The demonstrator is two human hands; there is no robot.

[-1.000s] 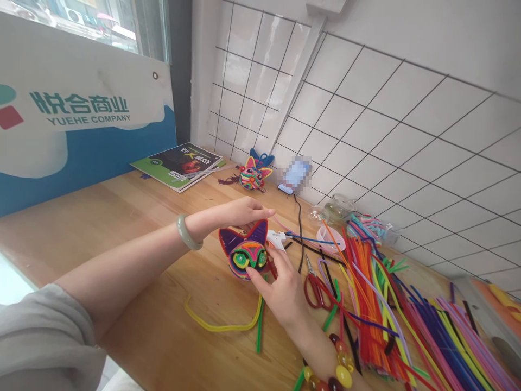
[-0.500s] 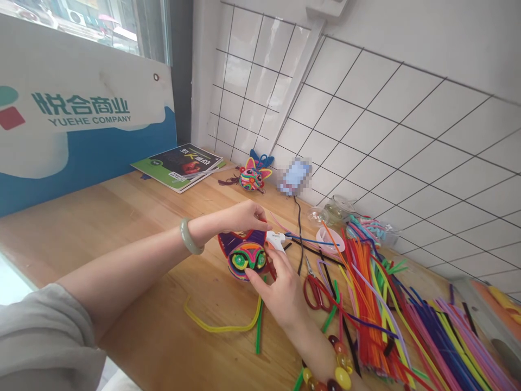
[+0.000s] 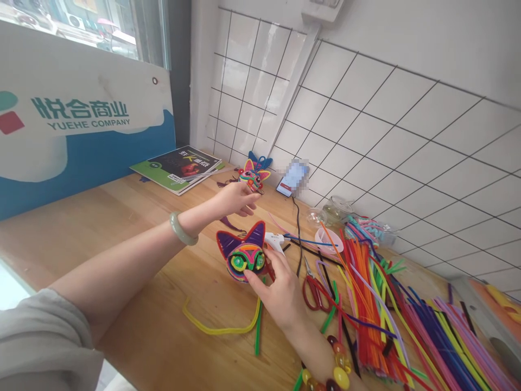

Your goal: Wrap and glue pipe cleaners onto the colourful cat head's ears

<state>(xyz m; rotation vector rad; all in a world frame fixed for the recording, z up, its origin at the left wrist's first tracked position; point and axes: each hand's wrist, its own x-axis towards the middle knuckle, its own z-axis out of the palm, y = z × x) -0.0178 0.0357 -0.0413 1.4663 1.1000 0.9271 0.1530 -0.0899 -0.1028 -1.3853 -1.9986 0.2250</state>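
My right hand (image 3: 281, 290) grips a cat-face ornament (image 3: 249, 255) of coloured pipe cleaners by its right side, thumb at the front. It has purple ears edged in red and green eyes. Farther back, my left hand (image 3: 238, 199) is in the air, fingers stretched forward and apparently holding nothing. Just beyond its fingers sits a second cat ornament (image 3: 253, 176) with pink, yellow-edged ears, partly covered by the hand. Behind the held ornament lies a white glue gun (image 3: 275, 240). A yellow pipe cleaner (image 3: 215, 329) curves across the table below it.
Red-handled scissors (image 3: 314, 292) lie right of my right hand. Bundles of orange pipe cleaners (image 3: 368, 304) and other colours cover the table's right side. Toward the wall are a phone (image 3: 290, 182), its black cable (image 3: 298, 217) and a pink dish (image 3: 329, 241). Magazines (image 3: 179, 167) lie back left.
My left hand has let go of the held ornament's ear and moved up and away, toward the second cat ornament. My right hand keeps its hold in nearly the same place.
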